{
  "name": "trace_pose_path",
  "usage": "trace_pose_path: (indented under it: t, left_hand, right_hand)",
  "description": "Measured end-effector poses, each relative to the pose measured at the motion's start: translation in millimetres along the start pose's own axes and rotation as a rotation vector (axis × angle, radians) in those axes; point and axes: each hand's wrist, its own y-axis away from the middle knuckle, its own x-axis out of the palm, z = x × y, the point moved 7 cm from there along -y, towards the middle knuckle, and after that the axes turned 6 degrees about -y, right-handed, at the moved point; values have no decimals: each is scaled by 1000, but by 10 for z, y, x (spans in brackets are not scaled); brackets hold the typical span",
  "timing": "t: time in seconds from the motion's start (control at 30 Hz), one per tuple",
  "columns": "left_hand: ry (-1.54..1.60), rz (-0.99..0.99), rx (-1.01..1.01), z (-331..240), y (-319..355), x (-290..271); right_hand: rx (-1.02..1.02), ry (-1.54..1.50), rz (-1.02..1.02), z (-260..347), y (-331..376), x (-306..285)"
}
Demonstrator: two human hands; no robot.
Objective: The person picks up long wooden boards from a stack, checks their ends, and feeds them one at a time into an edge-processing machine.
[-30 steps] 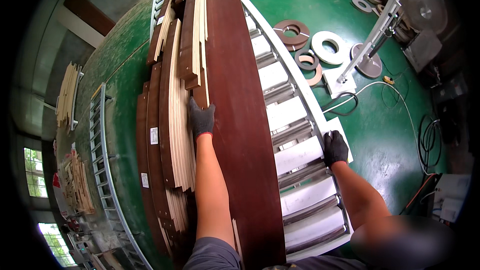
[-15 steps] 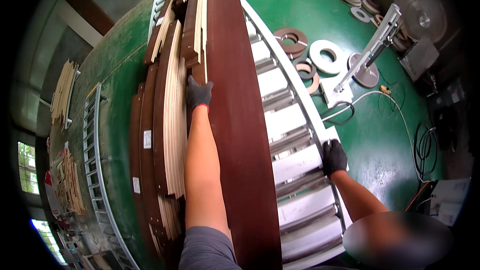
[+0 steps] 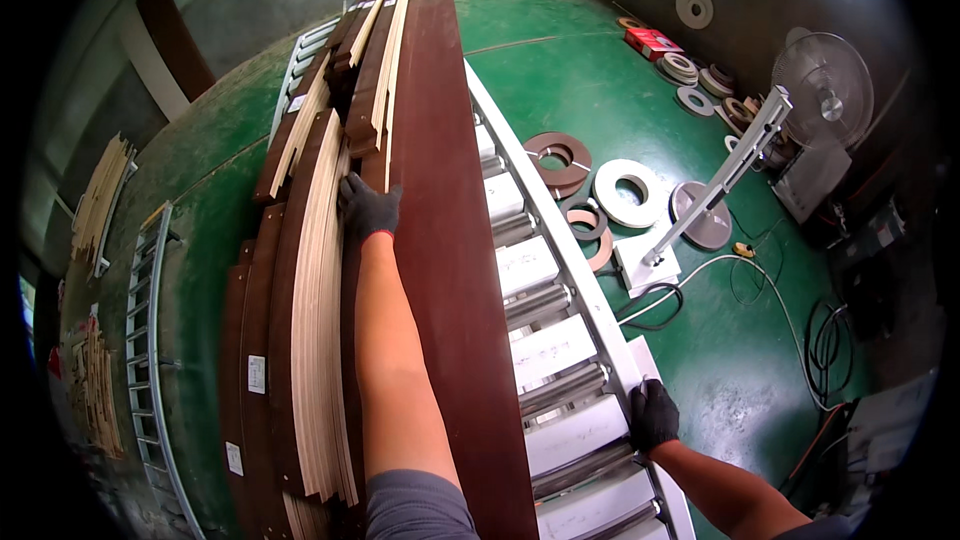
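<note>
Left hand (image 3: 368, 208), gloved, lies flat and open-fingered against the left edge of the long dark-brown panel (image 3: 450, 270), which lies lengthwise beside the roller conveyor (image 3: 545, 340), on the stack of panels (image 3: 310, 330). Right hand (image 3: 653, 414), also gloved, curls closed over the conveyor's near side rail – gripping the frame, not the panel. The risk, as I judge it: with only one palm on such a long board, it could slide or tip off the stack – and those rollers give no brake.
</note>
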Motion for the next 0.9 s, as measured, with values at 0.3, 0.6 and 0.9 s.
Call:
trace_pose_path:
  t: [0.3, 0.6, 0.9]
  left_hand:
    - [79, 21, -14, -166, -567, 322]
    - [61, 147, -67, -304, -1050, 632]
    - [-27, 83, -87, -302, -884, 554]
  right_hand:
    - [12, 3, 35, -65, -51, 75]
    - [18, 6, 53, -70, -46, 75]
    - [24, 12, 59, -2, -35, 19]
